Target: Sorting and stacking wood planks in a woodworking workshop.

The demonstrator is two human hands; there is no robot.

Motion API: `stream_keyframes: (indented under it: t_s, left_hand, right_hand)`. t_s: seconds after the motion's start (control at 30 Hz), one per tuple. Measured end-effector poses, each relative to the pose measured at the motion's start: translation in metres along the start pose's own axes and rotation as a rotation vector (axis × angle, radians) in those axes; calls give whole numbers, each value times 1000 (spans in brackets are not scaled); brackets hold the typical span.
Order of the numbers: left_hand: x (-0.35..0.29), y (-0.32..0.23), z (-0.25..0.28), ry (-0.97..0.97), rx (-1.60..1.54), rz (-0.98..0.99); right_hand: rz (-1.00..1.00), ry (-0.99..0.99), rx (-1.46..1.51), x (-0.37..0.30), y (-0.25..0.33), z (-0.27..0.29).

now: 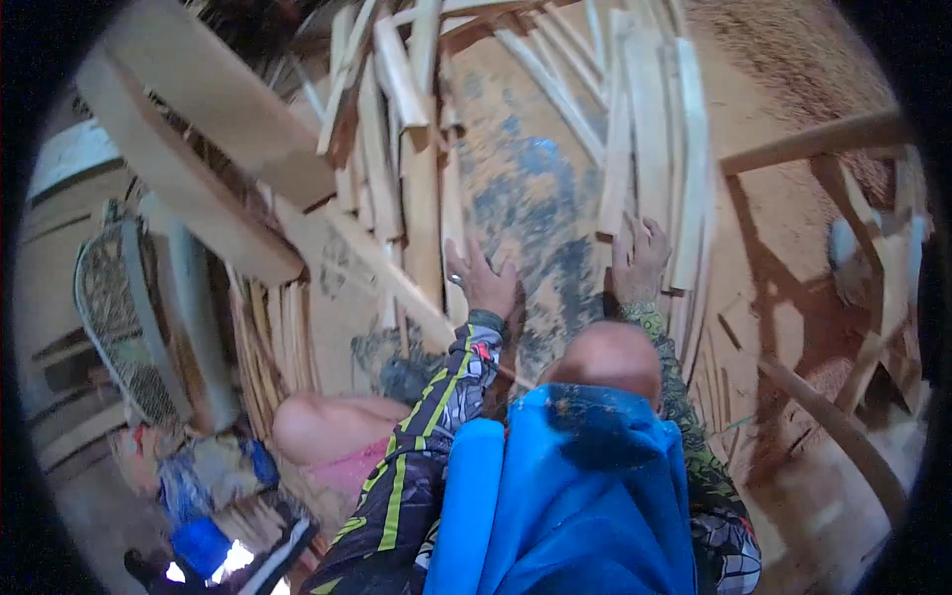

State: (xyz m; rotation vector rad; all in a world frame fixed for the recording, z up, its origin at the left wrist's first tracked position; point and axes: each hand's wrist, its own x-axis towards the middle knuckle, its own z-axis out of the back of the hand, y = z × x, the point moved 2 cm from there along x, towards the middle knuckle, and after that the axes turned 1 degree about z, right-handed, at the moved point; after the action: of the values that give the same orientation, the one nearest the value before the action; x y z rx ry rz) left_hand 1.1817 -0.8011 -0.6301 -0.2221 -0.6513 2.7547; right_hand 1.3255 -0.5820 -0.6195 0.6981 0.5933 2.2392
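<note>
My left hand [488, 286] has its fingers spread beside a loose pile of pale wooden strips [421, 203]. Its fingertips lie close to the end of one strip; whether they touch it I cannot tell. Fingers extended and apart, my right hand [640, 263] is at the near ends of several long wooden slats [650, 129], apparently resting against them. Neither hand grips anything that I can see. Between the two piles shows a dusty floor patch with dark and bluish stains [535, 188]. Patterned long sleeves cover both forearms.
Thick boards [198, 149] jut in from the upper left. Beneath them stands a round mesh guard [124, 327]. Curved wooden pieces [843, 416] lie at the right, with sawdust [803, 50] behind. Blue cloth [595, 486] and a bare knee [615, 352] fill the near middle.
</note>
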Motion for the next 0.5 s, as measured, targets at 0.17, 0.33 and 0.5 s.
stream_keyframes:
  t_s: [0.17,0.33,0.5]
  left_hand:
    - [-18,93,48,-162,-49,486]
    - [-42,151,42,-7,-191,467]
    - [-52,106,43,102,-300,489]
  right_hand:
    - [141,387,264,-32,62,-48]
    - [33,927,567,-70,86,-83]
    - [-211,1109,643,-102,71,-110]
